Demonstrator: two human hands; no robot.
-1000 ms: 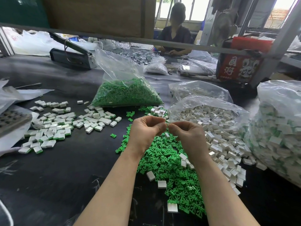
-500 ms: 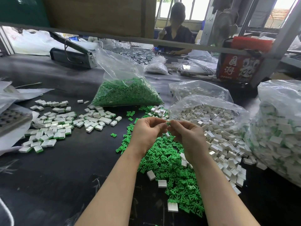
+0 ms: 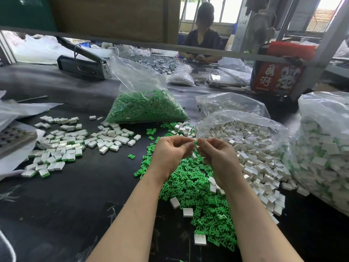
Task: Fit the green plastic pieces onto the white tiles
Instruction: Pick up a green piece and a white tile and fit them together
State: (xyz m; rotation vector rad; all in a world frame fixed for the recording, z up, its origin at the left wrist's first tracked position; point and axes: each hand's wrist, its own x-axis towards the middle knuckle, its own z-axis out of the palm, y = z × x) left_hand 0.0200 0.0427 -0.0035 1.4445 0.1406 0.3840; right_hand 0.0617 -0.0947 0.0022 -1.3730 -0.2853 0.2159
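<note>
left hand (image 3: 171, 154): fingers curled, pinching green piece (image 3: 195, 142) | right hand (image 3: 217, 156): fingertips pinching same piece from 3 o'clock | loose green pile (image 3: 198, 188) at 6 o'clock beneath hands | white tiles (image 3: 251, 148) at 3 o'clock | finished tiles (image 3: 62, 148) at 9 o'clock

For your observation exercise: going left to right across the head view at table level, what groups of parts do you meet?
Finished tiles with green backs → loose green pieces → spilled white tiles → big bag of assembled tiles.
</note>
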